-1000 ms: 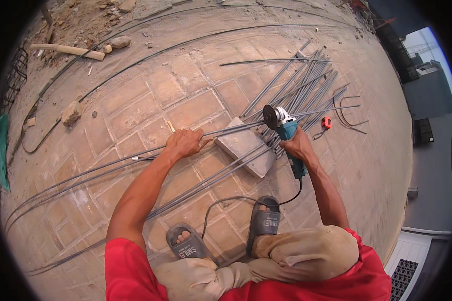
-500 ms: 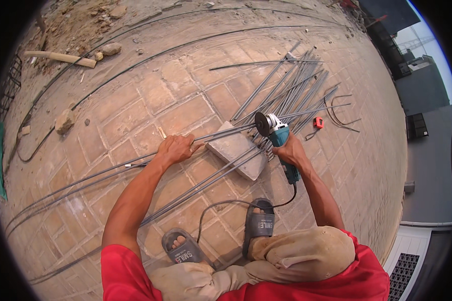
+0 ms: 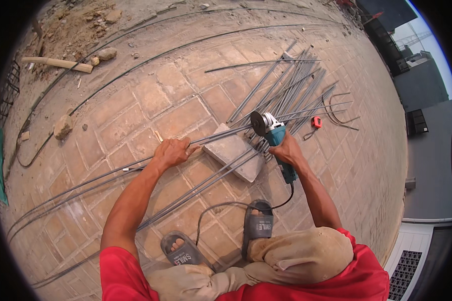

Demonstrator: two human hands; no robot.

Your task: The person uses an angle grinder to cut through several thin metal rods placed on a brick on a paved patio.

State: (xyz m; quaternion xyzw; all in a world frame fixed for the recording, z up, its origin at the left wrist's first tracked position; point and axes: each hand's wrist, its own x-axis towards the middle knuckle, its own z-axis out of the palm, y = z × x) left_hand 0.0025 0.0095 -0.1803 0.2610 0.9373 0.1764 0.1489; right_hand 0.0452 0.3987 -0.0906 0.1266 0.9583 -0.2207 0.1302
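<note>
The left hand [image 3: 172,152] is pressing down on a pair of thin steel rods [image 3: 226,132], its fingers curling narrowly around them just left of a grey concrete block [image 3: 225,147]. The rods are stretching away to the left and crossing the far part of the block, which is probably serving as a prop that is keeping them off the brick paving [image 3: 181,118]; the hand seems to be steadying them there.

The right hand [image 3: 288,150] is holding a teal angle grinder [image 3: 275,135], fingers wrapping closely around its body, with the silver head pointing to the far left. Its dark disc [image 3: 258,124] is hovering over or touching the rods by the block's far right side; which one, I cannot tell. This grip is likely keeping the fingers behind the disc.

A power cord [image 3: 225,202] is trailing from the grinder's near end toward the sandals [image 3: 258,220]. Beyond the block, a loose pile of rods [image 3: 296,90] is lying at far right, and a red tape measure [image 3: 316,122] is resting right of it.
</note>
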